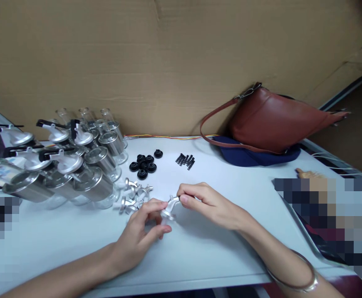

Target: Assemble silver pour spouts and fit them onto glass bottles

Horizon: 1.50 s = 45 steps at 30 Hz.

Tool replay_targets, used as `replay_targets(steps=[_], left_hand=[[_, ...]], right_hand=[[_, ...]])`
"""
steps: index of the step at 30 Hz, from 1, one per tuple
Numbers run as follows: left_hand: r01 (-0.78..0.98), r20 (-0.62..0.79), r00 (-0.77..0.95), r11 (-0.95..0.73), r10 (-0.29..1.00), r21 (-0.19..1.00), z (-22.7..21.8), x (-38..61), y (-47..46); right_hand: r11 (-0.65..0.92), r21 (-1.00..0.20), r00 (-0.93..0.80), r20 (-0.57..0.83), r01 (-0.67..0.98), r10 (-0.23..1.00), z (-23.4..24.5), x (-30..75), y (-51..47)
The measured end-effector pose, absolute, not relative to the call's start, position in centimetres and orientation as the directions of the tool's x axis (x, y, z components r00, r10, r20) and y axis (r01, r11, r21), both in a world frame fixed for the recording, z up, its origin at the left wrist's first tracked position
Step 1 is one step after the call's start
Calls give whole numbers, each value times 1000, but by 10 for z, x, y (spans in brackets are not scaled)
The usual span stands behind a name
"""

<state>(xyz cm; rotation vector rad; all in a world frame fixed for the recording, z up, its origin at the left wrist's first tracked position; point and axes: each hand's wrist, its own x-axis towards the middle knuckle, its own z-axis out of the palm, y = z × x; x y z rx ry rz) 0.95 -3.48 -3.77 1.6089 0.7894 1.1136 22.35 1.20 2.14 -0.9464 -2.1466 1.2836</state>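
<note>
My left hand (140,236) is closed around a small silver pourer cap (168,213), held just above the white table (199,252). My right hand (206,200) pinches the cap's spout end (175,199), fingers pressed together on it; a small dark piece seems to sit at the pinch, but I cannot make it out. Several loose silver pourer caps (131,194) lie just left of my hands. Behind them lie a cluster of black rubber rings (143,163) and a small pile of black pins (185,160).
Glass-and-steel dispenser bottles (84,165), some capped with black levers, crowd the table's left. A brown leather bag (274,120) rests on a blue cloth (255,157) at the back right. A cardboard wall stands behind. Blurred patches cover the right and left edges.
</note>
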Motion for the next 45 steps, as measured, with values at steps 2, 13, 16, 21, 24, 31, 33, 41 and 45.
replay_targets(steps=[2, 13, 16, 21, 24, 31, 33, 41, 45], left_hand=[[-22, 305, 378, -321, 874, 947, -39, 9, -34], [40, 420, 427, -481, 801, 876, -34, 10, -28], [40, 263, 385, -301, 885, 953, -34, 10, -31], [-12, 173, 358, -181, 917, 983, -36, 10, -34], [48, 253, 339, -285, 906, 957, -36, 10, -33], [129, 524, 409, -616, 747, 777, -30, 11, -30], [164, 546, 409, -647, 731, 745, -28, 12, -30], [172, 494, 391, -588, 777, 790, -27, 10, -30], [139, 478, 401, -568, 781, 812, -29, 10, -31]], right_hand=[[342, -873, -660, 31, 347, 750, 21, 223, 12], [174, -947, -696, -68, 271, 715, 21, 222, 11], [213, -937, -662, -25, 277, 749, 23, 222, 10], [433, -813, -594, 137, 390, 793, 25, 223, 9], [488, -766, -629, 144, 418, 764, 24, 222, 8], [493, -760, -650, 124, 424, 750, 20, 217, 7], [464, -772, -644, 94, 434, 759, 19, 216, 8], [356, -867, -578, 100, 349, 810, 21, 224, 9], [462, -818, -587, 198, 342, 785, 24, 228, 10]])
